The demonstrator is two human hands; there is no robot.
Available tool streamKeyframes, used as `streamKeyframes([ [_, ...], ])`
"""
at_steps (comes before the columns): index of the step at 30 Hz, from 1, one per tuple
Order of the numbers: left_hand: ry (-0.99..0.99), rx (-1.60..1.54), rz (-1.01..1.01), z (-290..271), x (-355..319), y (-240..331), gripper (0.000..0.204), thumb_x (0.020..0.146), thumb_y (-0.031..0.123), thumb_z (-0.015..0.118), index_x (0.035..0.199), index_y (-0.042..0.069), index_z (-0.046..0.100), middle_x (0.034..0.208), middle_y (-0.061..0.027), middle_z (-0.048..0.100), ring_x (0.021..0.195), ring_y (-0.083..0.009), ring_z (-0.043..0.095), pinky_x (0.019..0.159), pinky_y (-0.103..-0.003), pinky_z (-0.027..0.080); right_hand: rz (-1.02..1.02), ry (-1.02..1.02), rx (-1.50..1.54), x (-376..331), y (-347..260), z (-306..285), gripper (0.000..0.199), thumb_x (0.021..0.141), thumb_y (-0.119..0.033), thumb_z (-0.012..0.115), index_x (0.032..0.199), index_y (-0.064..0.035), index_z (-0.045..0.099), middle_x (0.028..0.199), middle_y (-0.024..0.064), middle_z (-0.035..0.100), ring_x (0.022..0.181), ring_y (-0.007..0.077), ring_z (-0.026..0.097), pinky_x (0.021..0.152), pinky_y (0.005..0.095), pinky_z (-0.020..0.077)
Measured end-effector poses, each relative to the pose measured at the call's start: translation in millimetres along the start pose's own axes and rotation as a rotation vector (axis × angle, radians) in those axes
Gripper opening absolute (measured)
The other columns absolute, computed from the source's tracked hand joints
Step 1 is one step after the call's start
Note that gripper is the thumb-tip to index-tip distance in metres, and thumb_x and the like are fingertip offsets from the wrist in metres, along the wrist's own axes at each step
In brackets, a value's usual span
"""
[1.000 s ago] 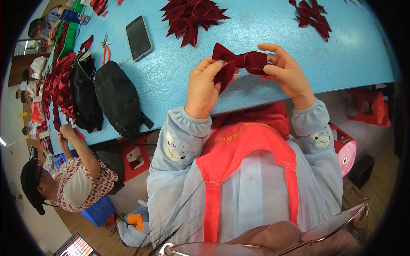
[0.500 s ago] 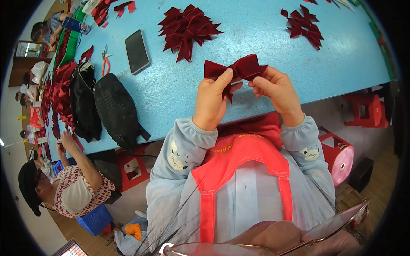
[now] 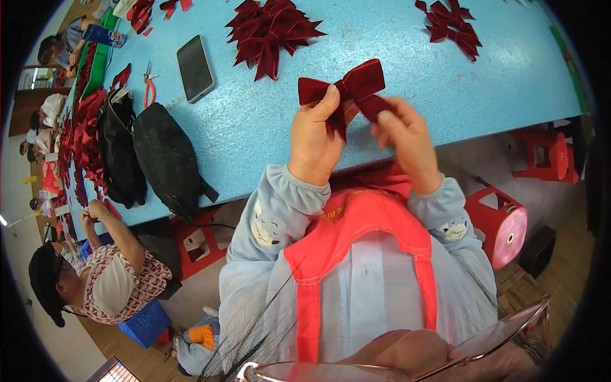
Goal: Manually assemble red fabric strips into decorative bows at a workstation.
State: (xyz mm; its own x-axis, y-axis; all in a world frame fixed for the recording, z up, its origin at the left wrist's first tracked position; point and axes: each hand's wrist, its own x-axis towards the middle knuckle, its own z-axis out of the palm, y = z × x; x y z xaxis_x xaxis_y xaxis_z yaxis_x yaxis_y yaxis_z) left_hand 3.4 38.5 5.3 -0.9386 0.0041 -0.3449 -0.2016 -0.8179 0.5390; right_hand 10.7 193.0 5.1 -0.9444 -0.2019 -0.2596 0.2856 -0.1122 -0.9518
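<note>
A dark red velvet bow [image 3: 347, 89] is held up over the near edge of the light blue table [image 3: 254, 134]. My left hand [image 3: 315, 137] pinches its left loop and knot, thumb on top. My right hand [image 3: 407, 140] grips the bow's lower right tail with the fingertips. Both forearms wear pale blue sleeves with a small cartoon patch, and a red apron hangs below them.
Two heaps of finished red bows [image 3: 270, 32] [image 3: 449, 25] lie farther back on the table. A dark phone [image 3: 195, 67], orange-handled scissors [image 3: 149, 86] and two black bags [image 3: 168, 159] are to the left. Another person [image 3: 108, 274] sits lower left; red stools [image 3: 503, 219] stand on the right.
The bow and both hands have shifted left and slightly lower in view. The bow has tilted, its right loop now higher, and my right hand has dropped from the loop to the tail.
</note>
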Motion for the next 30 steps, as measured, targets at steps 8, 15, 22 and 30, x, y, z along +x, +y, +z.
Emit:
streamKeyframes([
  [8,-0.018,0.210,-0.115,4.9,-7.3,-0.9,0.019,0.091,0.018,0.061,0.100,0.001,0.060,0.095,-0.0063,0.065,0.084,-0.0169,0.062,0.075,-0.031,0.051,-0.109,-0.041,0.146,20.8,-9.5,-16.2,0.020,0.089,-0.015,0.061,0.103,-0.0019,0.064,0.094,0.0032,0.066,0.083,0.0108,0.061,0.075,0.0247,0.0488],
  [15,-0.088,0.319,-0.089,4.2,-10.8,1.0,0.020,0.092,0.017,0.060,0.102,0.000,0.059,0.097,-0.0084,0.065,0.088,-0.0181,0.063,0.076,-0.032,0.052,-0.095,0.046,0.302,28.0,0.0,-15.5,0.019,0.087,-0.012,0.064,0.103,-0.0016,0.064,0.095,0.0039,0.066,0.084,0.0114,0.061,0.077,0.0256,0.0488],
  [22,0.014,0.649,-0.156,-21.3,-16.1,20.3,0.023,0.092,0.014,0.059,0.108,-0.001,0.058,0.099,-0.0091,0.064,0.088,-0.0201,0.063,0.073,-0.032,0.053,-0.210,0.200,-0.198,25.8,-1.1,-48.7,0.018,0.088,-0.010,0.063,0.104,-0.0032,0.065,0.103,0.0050,0.063,0.087,0.0114,0.059,0.076,0.0255,0.0483],
  [30,-0.139,1.548,0.756,-34.8,-9.2,42.2,0.020,0.081,0.003,0.063,0.100,0.005,0.062,0.088,-0.0131,0.058,0.076,-0.0276,0.060,0.064,-0.034,0.049,-0.883,0.112,-0.966,19.2,-0.1,-43.0,0.029,0.079,-0.003,0.064,0.108,-0.0069,0.064,0.110,0.0061,0.061,0.098,0.0235,0.057,0.081,0.0333,0.0456],
])
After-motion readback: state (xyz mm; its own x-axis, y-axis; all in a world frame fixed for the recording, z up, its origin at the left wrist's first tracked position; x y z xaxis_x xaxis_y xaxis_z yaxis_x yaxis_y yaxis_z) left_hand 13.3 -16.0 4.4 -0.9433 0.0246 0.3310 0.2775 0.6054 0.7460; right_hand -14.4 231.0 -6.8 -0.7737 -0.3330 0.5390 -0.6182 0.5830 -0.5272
